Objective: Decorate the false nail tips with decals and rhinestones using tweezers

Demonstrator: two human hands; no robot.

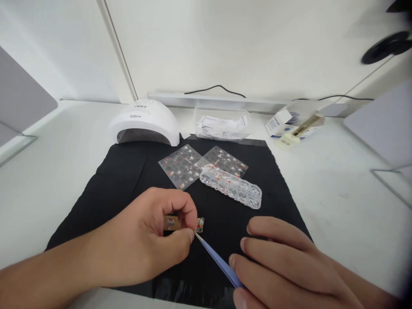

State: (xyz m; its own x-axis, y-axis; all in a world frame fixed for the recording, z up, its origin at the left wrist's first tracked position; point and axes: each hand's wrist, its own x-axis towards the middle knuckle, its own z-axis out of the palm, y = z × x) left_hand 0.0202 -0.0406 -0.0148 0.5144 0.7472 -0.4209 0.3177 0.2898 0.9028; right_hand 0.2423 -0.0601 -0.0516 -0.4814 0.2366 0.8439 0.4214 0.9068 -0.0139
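Blue tweezers (219,259) are held in my right hand (286,262), pinched between thumb and index finger with the other fingers loosely curled. Their fine metal tip reaches the thumb and index fingertip of my left hand (161,240). Those two fingertips are closed together, and whatever they pinch is too small or hidden to tell. Just behind them is a tan strip (175,224) with shiny decorated pieces on it, partly covered by my left fingers. A colourful decorated nail tip (200,225) shows at the strip's right end.
On the black mat (128,180) lie two clear sticker sheets (182,167) and a clear compartment case (230,186) of small decorations. Behind stand a white nail lamp (144,120) and a clear bin (222,124) of white packets. At right are a small box (280,122) and a pale bottle (289,140).
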